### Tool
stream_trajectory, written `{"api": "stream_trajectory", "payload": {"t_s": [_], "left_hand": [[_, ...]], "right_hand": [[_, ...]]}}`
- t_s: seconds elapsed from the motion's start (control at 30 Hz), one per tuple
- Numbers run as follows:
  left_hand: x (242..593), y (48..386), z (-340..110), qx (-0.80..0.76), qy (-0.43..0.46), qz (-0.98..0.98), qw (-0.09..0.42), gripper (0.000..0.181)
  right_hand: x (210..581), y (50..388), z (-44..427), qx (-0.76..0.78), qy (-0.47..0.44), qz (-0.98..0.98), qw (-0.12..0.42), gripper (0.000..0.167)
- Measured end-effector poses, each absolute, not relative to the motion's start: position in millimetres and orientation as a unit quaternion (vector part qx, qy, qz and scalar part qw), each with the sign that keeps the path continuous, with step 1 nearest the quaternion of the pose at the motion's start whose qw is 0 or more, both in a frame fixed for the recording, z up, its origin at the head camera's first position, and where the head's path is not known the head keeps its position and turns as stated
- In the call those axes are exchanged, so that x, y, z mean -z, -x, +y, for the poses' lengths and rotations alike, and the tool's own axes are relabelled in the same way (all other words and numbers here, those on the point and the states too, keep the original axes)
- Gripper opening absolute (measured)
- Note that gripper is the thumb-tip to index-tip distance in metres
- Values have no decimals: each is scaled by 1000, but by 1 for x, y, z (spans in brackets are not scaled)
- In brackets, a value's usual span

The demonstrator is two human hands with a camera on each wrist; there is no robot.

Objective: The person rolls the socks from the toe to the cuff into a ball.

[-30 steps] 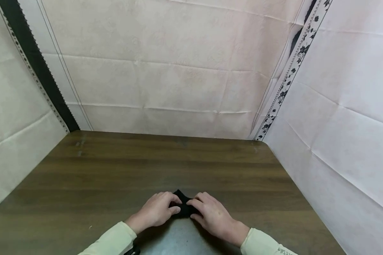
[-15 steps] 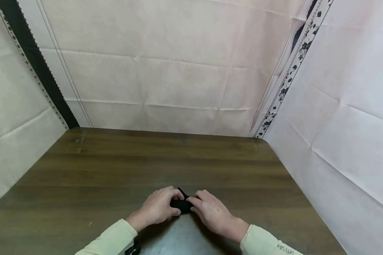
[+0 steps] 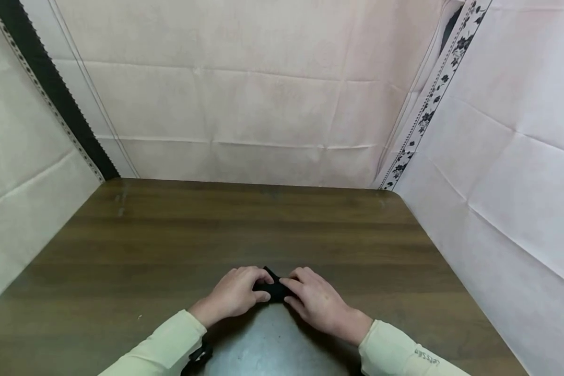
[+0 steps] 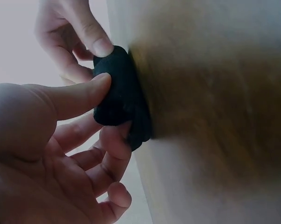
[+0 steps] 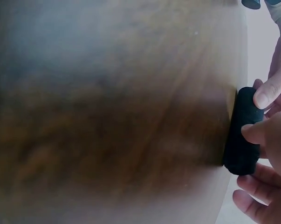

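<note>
A small piece of black cloth (image 3: 276, 290), rolled into a thick roll, lies on the wooden table between both hands. A pointed flap of it shows behind the roll in the head view. My left hand (image 3: 237, 293) pinches the roll's left end, thumb on the near side. At the other end, my right hand (image 3: 317, 302) holds it between thumb and curled fingers. From the left wrist the roll (image 4: 121, 93) appears with both thumbs pressed on it. The right wrist view shows the roll (image 5: 242, 144) as a smooth cylinder close to the table surface.
The brown wood-grain table (image 3: 244, 224) spreads beyond the hands. Pale creased cloth walls (image 3: 272, 104) enclose it at the back and both sides, with a floral strip (image 3: 423, 115) at the right corner. A tiny white scrap (image 3: 139, 316) lies left of the left arm.
The head view has tilted down slightly, so table and hands sit higher in it. The flat flap behind the roll looks shorter than a second ago, while both hands keep their grip.
</note>
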State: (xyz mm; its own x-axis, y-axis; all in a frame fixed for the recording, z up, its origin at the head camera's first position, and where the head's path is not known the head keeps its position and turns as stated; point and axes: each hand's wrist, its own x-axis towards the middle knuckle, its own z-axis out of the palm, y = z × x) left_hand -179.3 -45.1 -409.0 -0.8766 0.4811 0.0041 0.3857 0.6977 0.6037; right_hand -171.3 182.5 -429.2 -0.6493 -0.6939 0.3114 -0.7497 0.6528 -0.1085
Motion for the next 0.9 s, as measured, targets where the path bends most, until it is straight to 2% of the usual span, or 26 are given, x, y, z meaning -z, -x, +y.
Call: {"api": "stream_trajectory", "payload": {"t_s": [0.2, 0.53, 0.9], "left_hand": [[409, 175, -45, -307, -237, 918, 87, 19], [409, 174, -45, -289, -231, 927, 62, 23], [409, 178, -43, -281, -231, 930, 56, 27]], "right_hand": [[431, 168, 184, -139, -395, -900, 123, 33], [431, 171, 181, -111, -407, -896, 138, 28], [426, 174, 180, -75, -406, -903, 119, 26]]}}
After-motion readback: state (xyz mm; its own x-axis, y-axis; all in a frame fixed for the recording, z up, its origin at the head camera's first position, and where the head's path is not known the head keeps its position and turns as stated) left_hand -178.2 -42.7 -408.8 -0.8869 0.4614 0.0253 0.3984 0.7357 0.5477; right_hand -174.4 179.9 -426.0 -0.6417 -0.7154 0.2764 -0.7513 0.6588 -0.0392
